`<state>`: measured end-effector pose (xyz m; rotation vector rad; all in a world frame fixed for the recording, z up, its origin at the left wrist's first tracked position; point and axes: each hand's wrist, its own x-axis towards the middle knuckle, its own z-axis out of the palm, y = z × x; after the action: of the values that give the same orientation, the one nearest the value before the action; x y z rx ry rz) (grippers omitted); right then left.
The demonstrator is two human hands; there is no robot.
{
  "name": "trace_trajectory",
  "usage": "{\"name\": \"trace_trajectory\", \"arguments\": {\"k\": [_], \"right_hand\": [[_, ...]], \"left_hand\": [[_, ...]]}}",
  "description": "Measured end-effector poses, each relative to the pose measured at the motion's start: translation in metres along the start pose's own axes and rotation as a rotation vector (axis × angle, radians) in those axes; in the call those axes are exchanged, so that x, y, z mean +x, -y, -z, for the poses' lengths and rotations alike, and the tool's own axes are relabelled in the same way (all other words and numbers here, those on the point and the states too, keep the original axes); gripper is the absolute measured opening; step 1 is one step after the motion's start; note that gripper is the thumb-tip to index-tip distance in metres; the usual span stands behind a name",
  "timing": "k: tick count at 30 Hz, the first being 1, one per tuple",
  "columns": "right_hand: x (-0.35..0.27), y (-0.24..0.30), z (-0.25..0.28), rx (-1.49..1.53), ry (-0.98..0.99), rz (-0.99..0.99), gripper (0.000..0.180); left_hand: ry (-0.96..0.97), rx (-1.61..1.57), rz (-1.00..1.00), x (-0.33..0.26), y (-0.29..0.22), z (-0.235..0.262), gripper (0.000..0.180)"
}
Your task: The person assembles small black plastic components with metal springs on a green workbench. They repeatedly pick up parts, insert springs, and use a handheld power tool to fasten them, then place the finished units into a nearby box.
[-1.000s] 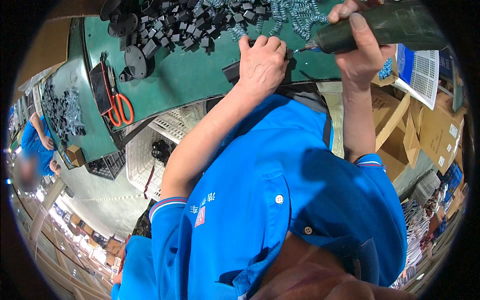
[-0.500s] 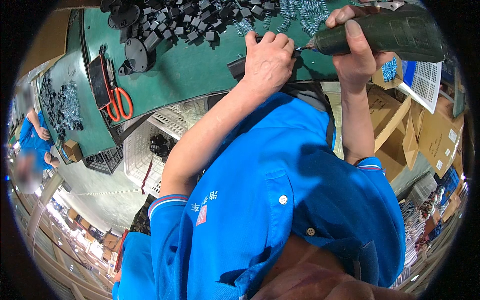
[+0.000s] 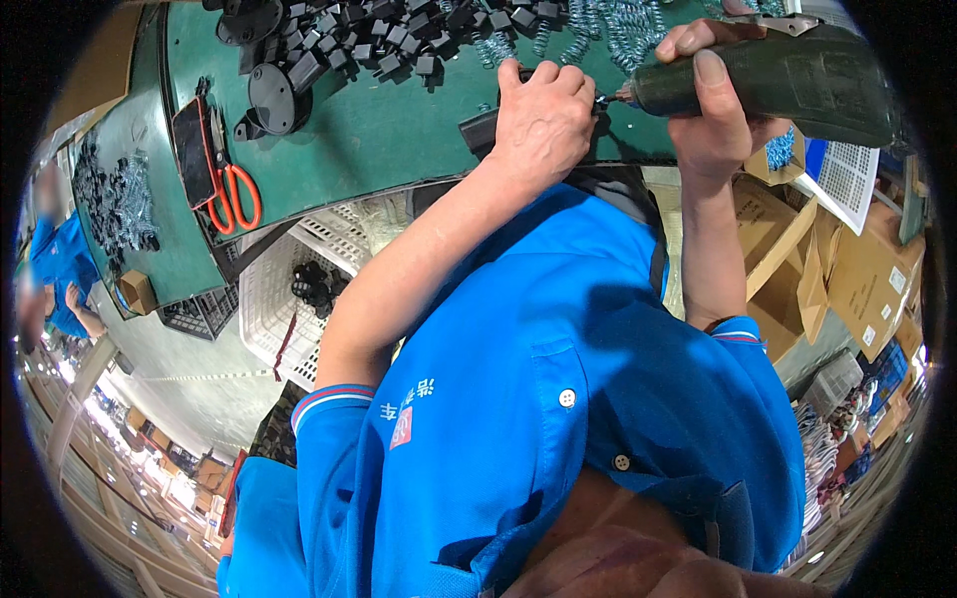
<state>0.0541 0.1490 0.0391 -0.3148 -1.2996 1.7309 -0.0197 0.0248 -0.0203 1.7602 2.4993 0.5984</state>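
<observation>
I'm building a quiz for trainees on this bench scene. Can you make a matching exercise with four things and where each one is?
Things:
1. dark green electric screwdriver
2. orange-handled scissors
3. white plastic crate
4. pile of small black plastic blocks

Places:
A. below the green table's edge
B. far part of the table top
C. gripped in the right hand
D. left part of the table, beside a flat black case

Pairs: 1-C, 2-D, 3-A, 4-B

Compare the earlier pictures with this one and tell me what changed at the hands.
Hardly anything. The left hand stays pressed on a small black part at the edge of the green-topped bench, and the right hand keeps gripping the dark green power screwdriver, tip at the left fingers. The orange-handled scissors have not moved on the bench.
</observation>
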Motion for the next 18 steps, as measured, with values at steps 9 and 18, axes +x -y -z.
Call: {"name": "trace_trajectory", "arguments": {"k": [9, 18], "right_hand": [[-0.001, -0.012, 0.014, -0.057, 0.380, 0.112, 0.052], [0.002, -0.002, 0.011, -0.437, 0.618, -0.037, 0.042]], "left_hand": [[-0.010, -0.018, 0.002, 0.000, 0.001, -0.002, 0.020], [-0.046, -0.042, -0.027, -0.003, 0.003, -0.002, 0.020]]}}
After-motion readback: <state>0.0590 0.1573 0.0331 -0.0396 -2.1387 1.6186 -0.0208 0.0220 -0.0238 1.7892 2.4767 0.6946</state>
